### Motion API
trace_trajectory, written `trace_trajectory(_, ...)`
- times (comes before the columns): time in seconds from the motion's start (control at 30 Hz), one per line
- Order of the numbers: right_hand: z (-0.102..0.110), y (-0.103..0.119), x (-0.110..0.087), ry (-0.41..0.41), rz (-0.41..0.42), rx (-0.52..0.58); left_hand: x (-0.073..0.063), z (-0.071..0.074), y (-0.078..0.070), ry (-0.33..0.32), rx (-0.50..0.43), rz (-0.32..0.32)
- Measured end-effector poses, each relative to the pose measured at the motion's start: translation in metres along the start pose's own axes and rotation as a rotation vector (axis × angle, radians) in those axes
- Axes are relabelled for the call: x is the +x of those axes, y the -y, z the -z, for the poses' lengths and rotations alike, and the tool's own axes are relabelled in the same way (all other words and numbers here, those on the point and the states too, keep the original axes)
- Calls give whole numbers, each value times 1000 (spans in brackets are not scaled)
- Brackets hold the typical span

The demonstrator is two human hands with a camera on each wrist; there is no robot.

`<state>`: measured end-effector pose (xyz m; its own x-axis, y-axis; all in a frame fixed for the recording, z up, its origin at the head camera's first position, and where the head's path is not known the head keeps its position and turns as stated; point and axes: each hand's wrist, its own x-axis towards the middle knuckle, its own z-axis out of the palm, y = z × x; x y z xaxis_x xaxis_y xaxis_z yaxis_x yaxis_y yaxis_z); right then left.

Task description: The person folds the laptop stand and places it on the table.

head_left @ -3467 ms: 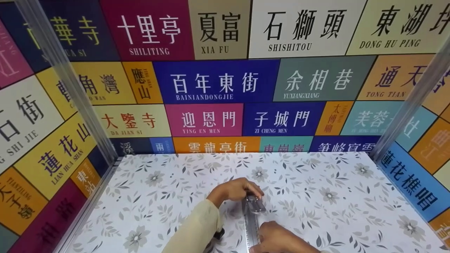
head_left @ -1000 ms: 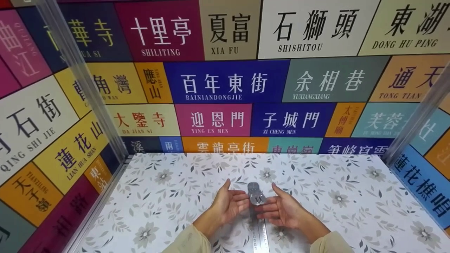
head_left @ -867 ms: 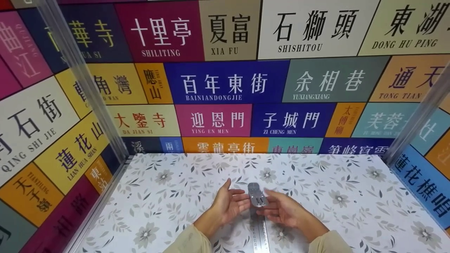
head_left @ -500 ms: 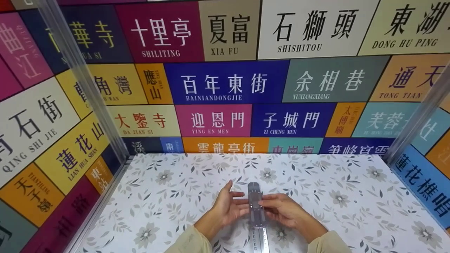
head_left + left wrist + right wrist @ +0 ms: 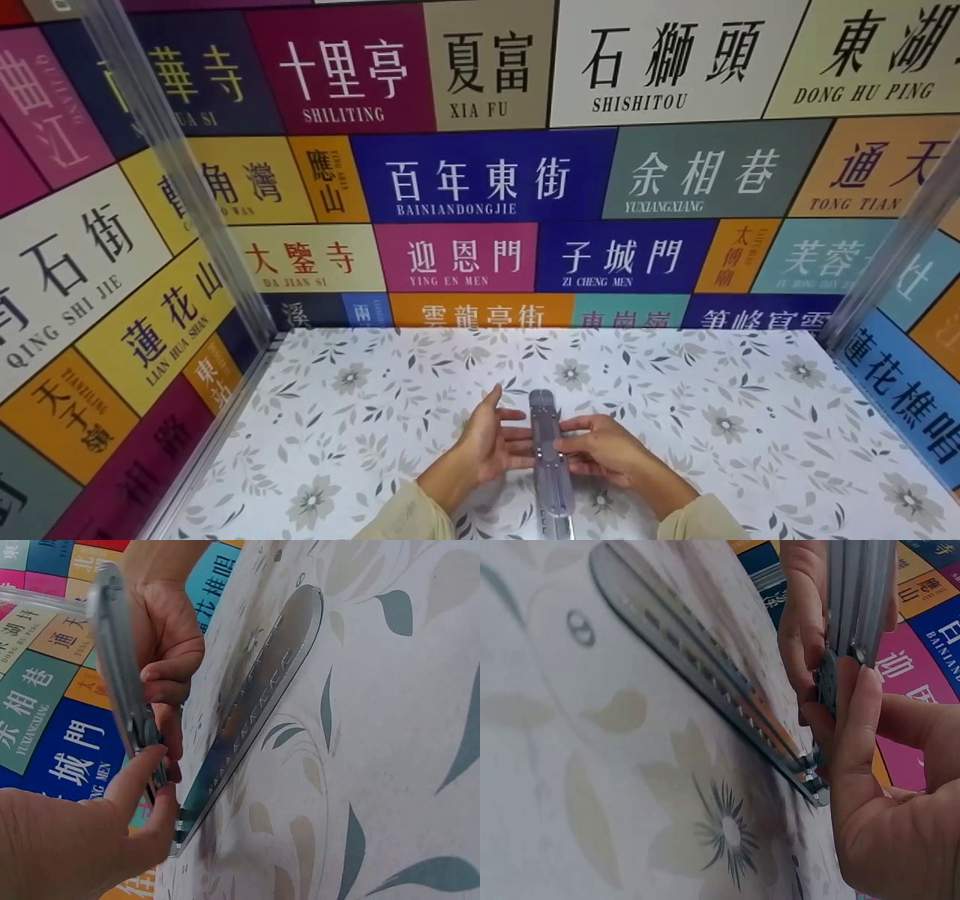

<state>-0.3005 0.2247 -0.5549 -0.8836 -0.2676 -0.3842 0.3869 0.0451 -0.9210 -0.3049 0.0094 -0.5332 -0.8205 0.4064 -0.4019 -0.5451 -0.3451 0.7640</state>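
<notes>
Near the table's front, both hands meet at a long silver-grey hinged folding piece [image 5: 545, 427] with rounded ends. Its exact kind is unclear. My right hand [image 5: 611, 450] pinches it near the middle joint from the right side. My left hand [image 5: 484, 442] has its thumb raised and apart, while the extended fingers touch the left side. One arm [image 5: 553, 480] of the piece angles toward me, above a long lower strip [image 5: 262, 671] with rows of notches. The right wrist view shows the strip [image 5: 682, 652] low over the tabletop and the upper arm [image 5: 862, 592] lifted away from it.
The table wears a white floral cover [image 5: 390, 405]. Panels of coloured place-name signs [image 5: 480, 176] rise along the back and both sides. Clear upright strips [image 5: 180, 172] mark the corners.
The piece's upper arm has swung down toward me over the lower strip. My right hand has gone from spread fingers to a pinch near the joint. My left hand has barely moved.
</notes>
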Motion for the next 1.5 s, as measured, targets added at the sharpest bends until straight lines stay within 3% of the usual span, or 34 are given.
trace_trajectory(0.23,-5,-6,-5,-43,59,-183,-5,-6,4,4,149,-9)
trace_trajectory(0.37,-8,-7,-6,-83,120,-354,-9,-14,8,-13,224,-21)
trace_trajectory(0.5,-10,-12,-8,-93,200,-499,-12,-15,10,-3,387,-30)
trace_trajectory(0.6,-11,-15,-12,-74,271,-586,-17,-13,11,40,670,-64)
trace_trajectory(0.77,-16,-16,-30,-38,385,-785,-36,-12,18,119,1458,-248)
trace_trajectory(0.83,-18,-16,-40,-29,433,-887,-45,-14,24,117,1663,-262)
trace_trajectory(0.9,-20,-17,-50,-22,462,-1002,-49,-17,34,92,1773,-209)
trace_trajectory(1.03,-24,-26,-64,-4,497,-1268,-43,-16,61,25,1894,2)
trace_trajectory(1.1,-25,-30,-65,-1,509,-1406,-34,-12,74,18,1969,43)
trace_trajectory(1.17,-25,-34,-65,-7,557,-1525,-26,-9,83,33,2025,38)
trace_trajectory(1.3,-26,-44,-66,-70,730,-1680,-23,-10,83,53,2086,-63)
trace_trajectory(1.4,-25,-51,-67,-151,885,-1758,-33,-16,75,51,2106,-194)
trace_trajectory(1.5,-25,-56,-68,-219,972,-1782,-43,-21,67,35,2123,-345)
